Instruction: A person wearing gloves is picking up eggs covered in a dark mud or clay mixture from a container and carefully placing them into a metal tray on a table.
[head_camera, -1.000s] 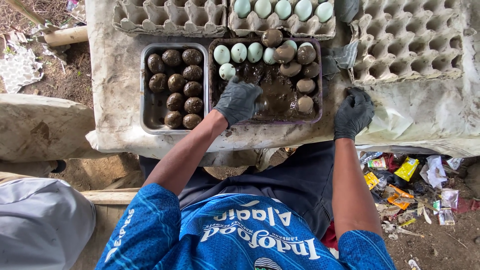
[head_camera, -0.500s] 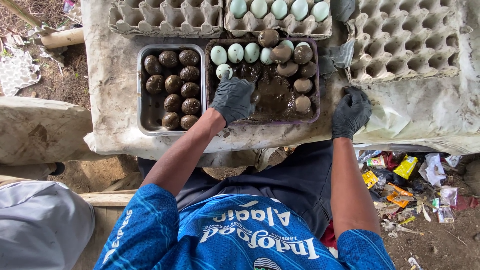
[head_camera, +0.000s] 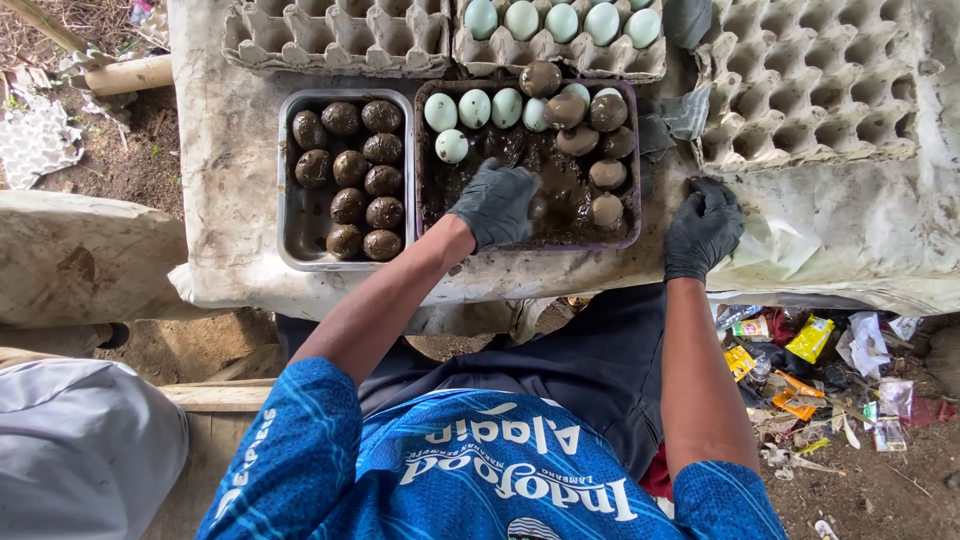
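Black-gloved left hand (head_camera: 497, 203) spread in mud tray (head_camera: 630, 235) | right hand (head_camera: 703, 228) spread on table (head_camera: 230, 200) | coated eggs (head_camera: 352, 170) beside.

We see our left hand (head_camera: 497, 200) and right hand (head_camera: 703, 225) each covered by a black, thin rubber glove smeared with mud. Our forearms are bare to the elbow. We wear a bright blue short-sleeved jersey (head_camera: 480, 470) with white lettering, and dark trousers (head_camera: 590, 355).

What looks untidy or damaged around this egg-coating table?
Wrappers and scraps litter the ground at lower right. The empty egg carton has a torn, ragged near edge. Mud smears the cloth covering the table.
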